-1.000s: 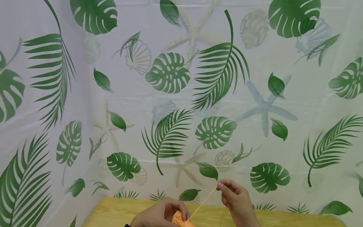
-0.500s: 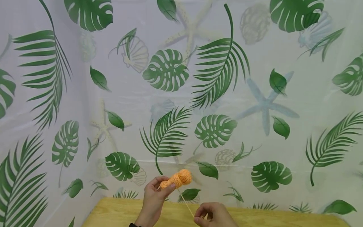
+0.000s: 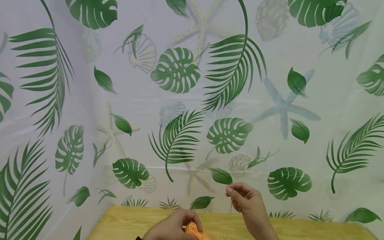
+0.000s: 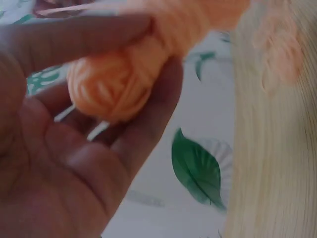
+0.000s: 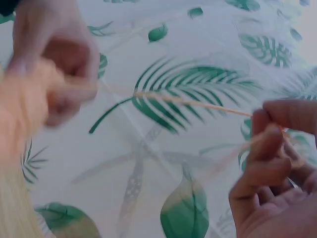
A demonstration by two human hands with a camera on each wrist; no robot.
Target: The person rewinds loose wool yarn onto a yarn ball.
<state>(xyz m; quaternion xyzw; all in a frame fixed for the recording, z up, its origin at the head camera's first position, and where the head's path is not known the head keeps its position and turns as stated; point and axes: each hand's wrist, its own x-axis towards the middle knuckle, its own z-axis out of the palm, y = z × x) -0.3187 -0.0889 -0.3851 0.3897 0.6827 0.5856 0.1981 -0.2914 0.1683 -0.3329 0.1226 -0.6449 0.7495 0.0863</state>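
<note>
At the bottom of the head view, my left hand (image 3: 174, 225) grips an orange ball of yarn (image 3: 194, 230), wound into a narrow-waisted bundle. The left wrist view has the yarn ball (image 4: 111, 87) between thumb and fingers. Up and to the right, my right hand (image 3: 252, 205) pinches the yarn strand. From the right wrist, the strand (image 5: 213, 105) runs taut between the two hands, and a second, blurred length hangs from the right hand (image 5: 277, 168). Part of the ball is cut off by the head view's lower edge.
A wood-grain table (image 3: 129, 218) lies under the hands. On it, a loose tangle of orange yarn (image 4: 282, 49) shows in the left wrist view. A white sheet (image 3: 186, 106) printed with leaves and starfish hangs behind the table and along the left side.
Half a second ago the left hand held the ball higher and the right hand was low; now the ball is lowered and turned, and the right hand is raised, much as one second ago.
</note>
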